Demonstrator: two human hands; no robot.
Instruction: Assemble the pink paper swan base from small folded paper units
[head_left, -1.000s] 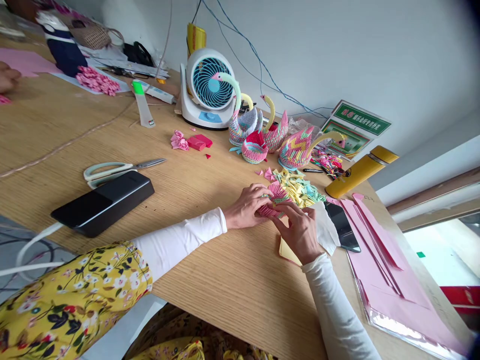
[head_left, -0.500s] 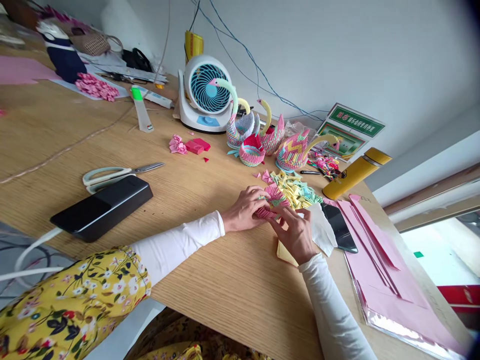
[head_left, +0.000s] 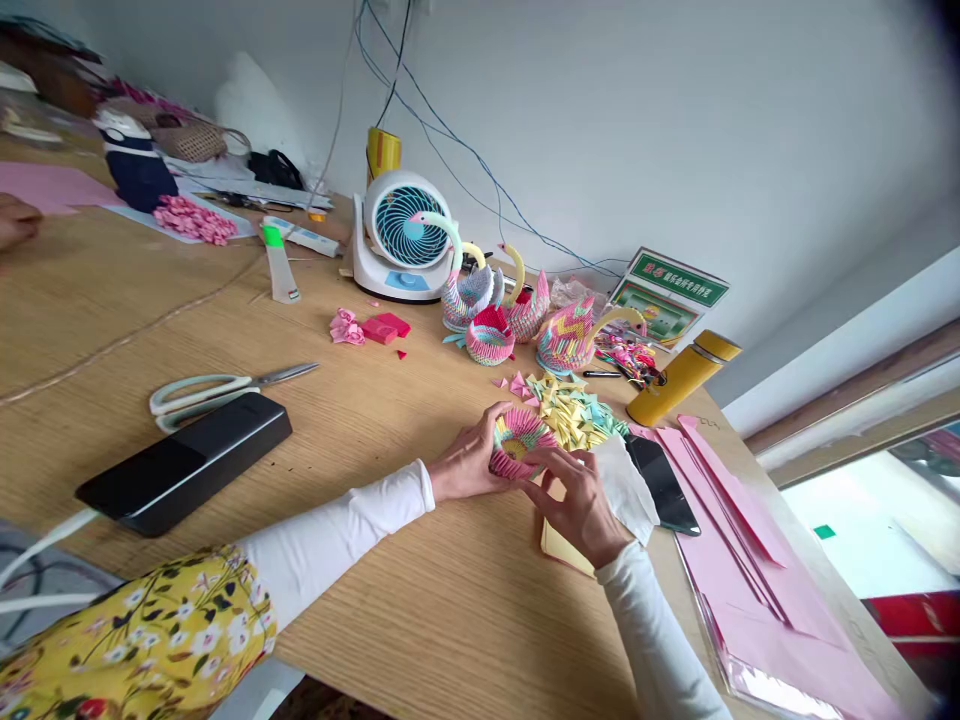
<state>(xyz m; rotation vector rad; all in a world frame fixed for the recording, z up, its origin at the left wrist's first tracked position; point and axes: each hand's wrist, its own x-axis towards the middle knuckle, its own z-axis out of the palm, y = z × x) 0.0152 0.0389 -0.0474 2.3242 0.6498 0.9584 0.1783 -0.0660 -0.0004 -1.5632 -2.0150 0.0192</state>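
Observation:
My left hand [head_left: 469, 466] is wrapped round a small round bowl of interlocked folded-paper pieces [head_left: 516, 440], pink outside with yellow and green toward the centre. The bowl is tilted, its round face turned toward me. My right hand [head_left: 579, 505] pinches at the bowl's lower right rim; whether a loose paper piece is between the fingertips is hidden. Just beyond the hands lies a heap of yellow and green folded-paper triangles [head_left: 574, 412], with a few pink ones [head_left: 519, 385] at its left. A white paper sheet [head_left: 626, 490] lies beside my right hand.
Finished paper swans [head_left: 562, 338] and a small paper basket [head_left: 490, 340] stand behind the heap, near a fan [head_left: 405, 235]. Rightward are a phone [head_left: 664, 483], pink sheets [head_left: 739, 540] and a yellow flask [head_left: 684, 378]. Scissors [head_left: 225, 392] and a black device [head_left: 187, 462] lie left. Another person's hand [head_left: 15, 222] shows far left.
The paper bowl has been turned so its patterned centre faces me more. Both hands stay on it. My view has shifted, and another person's hand has come in at the left edge.

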